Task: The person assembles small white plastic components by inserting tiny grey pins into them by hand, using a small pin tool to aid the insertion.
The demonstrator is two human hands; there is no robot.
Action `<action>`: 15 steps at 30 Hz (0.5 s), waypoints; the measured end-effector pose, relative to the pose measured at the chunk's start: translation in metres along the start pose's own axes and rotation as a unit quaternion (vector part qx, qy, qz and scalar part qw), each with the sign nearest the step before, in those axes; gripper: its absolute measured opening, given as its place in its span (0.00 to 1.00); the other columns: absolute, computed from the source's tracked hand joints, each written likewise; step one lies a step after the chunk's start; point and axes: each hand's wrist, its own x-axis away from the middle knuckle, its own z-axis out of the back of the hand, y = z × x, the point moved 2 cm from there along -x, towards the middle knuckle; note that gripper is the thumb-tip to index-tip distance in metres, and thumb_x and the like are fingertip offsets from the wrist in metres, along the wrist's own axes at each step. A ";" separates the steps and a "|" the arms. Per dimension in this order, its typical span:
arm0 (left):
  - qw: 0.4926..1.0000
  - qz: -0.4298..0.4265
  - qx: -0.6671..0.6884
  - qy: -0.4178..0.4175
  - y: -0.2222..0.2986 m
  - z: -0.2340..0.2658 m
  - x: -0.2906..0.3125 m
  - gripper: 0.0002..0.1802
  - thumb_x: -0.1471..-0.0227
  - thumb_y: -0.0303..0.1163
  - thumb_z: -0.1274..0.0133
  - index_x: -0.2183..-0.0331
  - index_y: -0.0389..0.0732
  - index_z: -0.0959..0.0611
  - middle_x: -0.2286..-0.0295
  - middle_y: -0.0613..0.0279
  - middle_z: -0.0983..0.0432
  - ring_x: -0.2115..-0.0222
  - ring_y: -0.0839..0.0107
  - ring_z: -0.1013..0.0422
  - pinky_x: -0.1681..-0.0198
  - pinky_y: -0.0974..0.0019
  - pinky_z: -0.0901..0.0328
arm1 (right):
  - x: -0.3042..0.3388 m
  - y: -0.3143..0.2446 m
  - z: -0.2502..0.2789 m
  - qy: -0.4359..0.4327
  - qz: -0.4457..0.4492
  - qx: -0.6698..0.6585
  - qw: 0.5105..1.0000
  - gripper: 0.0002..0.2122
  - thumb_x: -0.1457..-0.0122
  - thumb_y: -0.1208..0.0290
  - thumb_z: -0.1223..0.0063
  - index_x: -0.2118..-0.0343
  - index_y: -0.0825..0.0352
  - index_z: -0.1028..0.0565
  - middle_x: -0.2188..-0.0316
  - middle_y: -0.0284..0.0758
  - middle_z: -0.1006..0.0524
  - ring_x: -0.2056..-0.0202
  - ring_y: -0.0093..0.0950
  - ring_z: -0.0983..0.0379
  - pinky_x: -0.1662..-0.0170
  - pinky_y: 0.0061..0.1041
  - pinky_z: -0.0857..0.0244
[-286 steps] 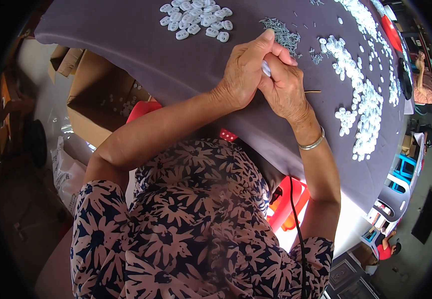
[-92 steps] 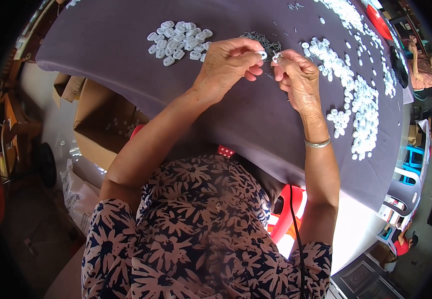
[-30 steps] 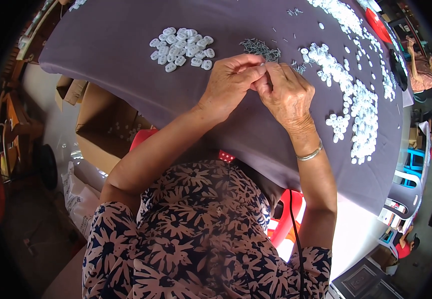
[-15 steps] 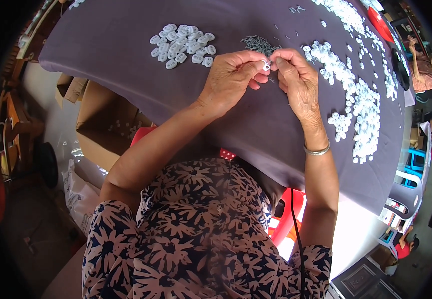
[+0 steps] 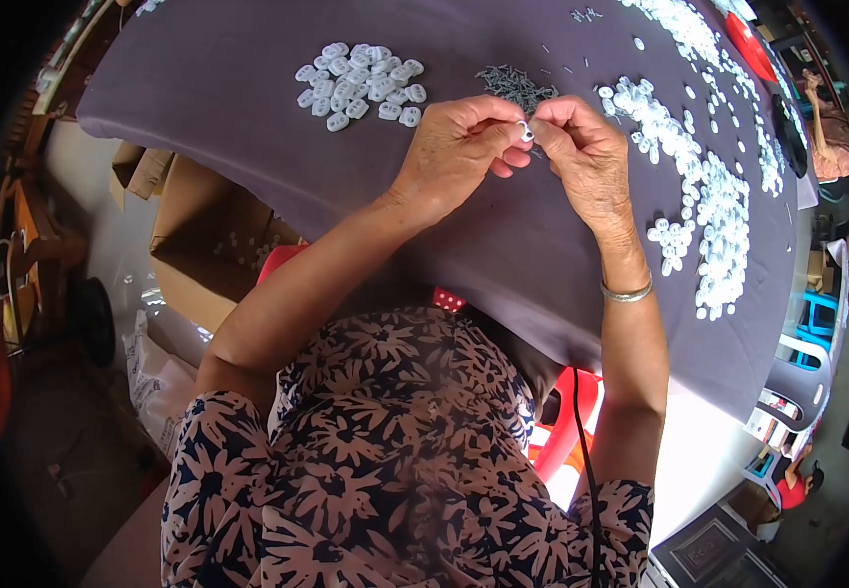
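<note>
Over the dark tablecloth, my left hand pinches a small white plastic piece between thumb and forefinger. My right hand meets it from the right, thumb and forefinger pressed together right beside the piece; whatever they hold is hidden by the fingertips. Just beyond the hands lies a heap of small grey screws. To the left of it sits a loose pile of white oval plastic pieces with holes in them. More small white pieces spread over the right side of the table.
A purple-grey cloth covers the table. Below its left edge stands an open cardboard box with some white pieces inside. A red dish is at the far right. Other people are visible at the right rim, beside a blue stool.
The fingertips of my right hand have shifted slightly at the white piece, the thumb now closer to it. My left hand keeps its pinch.
</note>
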 end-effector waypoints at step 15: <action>0.999 0.031 -0.016 -0.010 -0.004 0.008 -0.005 0.09 0.46 0.28 0.50 0.65 0.33 0.22 0.74 0.58 0.23 0.74 0.74 0.25 0.72 0.75 0.31 | -0.002 0.004 -0.009 0.011 0.054 0.060 0.997 0.02 0.44 0.80 0.50 0.73 0.68 0.27 0.79 0.22 0.31 0.76 0.10 0.39 0.74 0.11 0.43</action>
